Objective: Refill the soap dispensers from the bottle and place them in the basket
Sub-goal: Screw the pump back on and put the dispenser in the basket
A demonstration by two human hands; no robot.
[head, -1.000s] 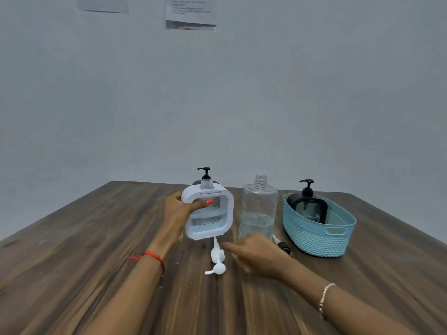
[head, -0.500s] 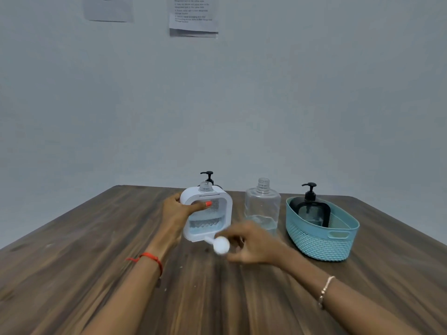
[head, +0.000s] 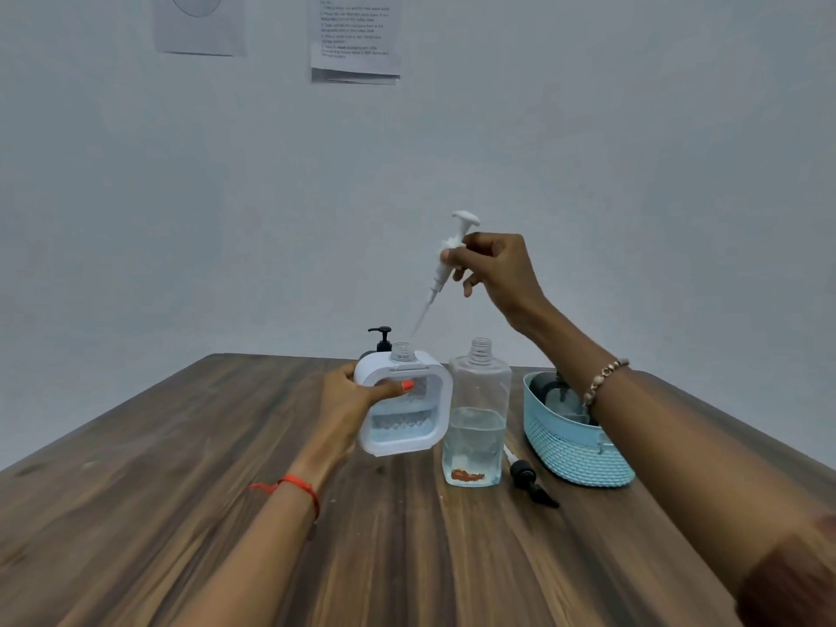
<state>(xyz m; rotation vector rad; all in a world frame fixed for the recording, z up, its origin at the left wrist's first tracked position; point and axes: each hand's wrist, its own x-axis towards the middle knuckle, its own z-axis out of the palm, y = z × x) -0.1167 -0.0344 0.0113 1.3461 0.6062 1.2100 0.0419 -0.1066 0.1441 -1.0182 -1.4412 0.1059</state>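
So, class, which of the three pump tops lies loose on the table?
The black pump on its side between the clear bottle and the basket. The right hand holds the white pump up; a second black pump stands behind the white dispenser.

The right forearm (head: 656, 427) covers most of the black dispenser (head: 545, 387) in the basket (head: 574, 450). Behind the white dispenser (head: 407, 402) only another's black pump (head: 382, 338) shows. The white pump (head: 437, 282) has a blurred tube tip. The wall sheets (head: 355, 33) run off the top edge, print unreadable.
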